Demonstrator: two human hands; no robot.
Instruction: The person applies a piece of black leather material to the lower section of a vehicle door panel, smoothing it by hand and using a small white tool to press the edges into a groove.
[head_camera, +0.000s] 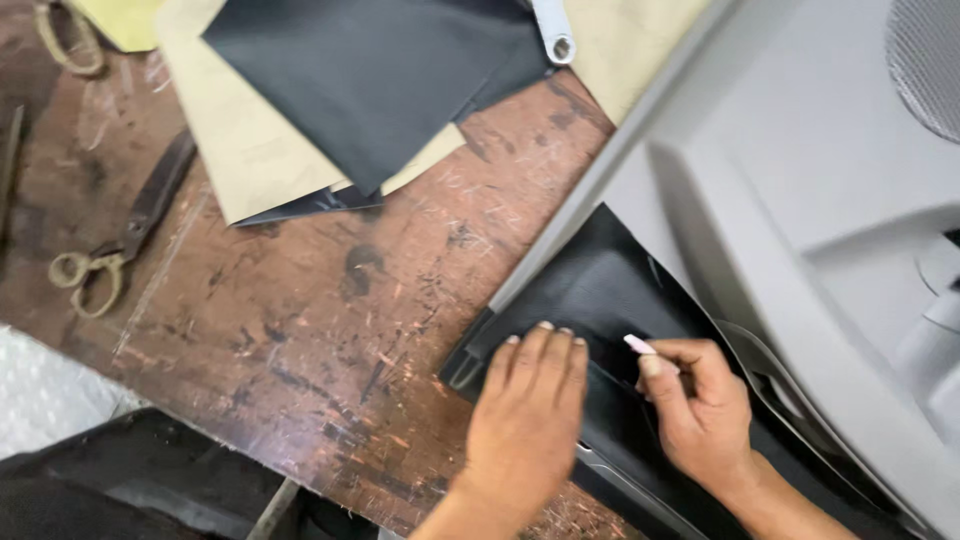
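Pressing black leather (600, 290): left hand (528, 410) flat; right hand (700, 405) pinching chalk (640, 345).

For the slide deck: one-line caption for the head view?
Left hand presses black textured sheet flat beside grey plastic panel; right hand pinches a small white chalk piece on it.

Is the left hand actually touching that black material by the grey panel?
Touching. The head view shows the left hand pressed flat, fingers spread, on the black material.
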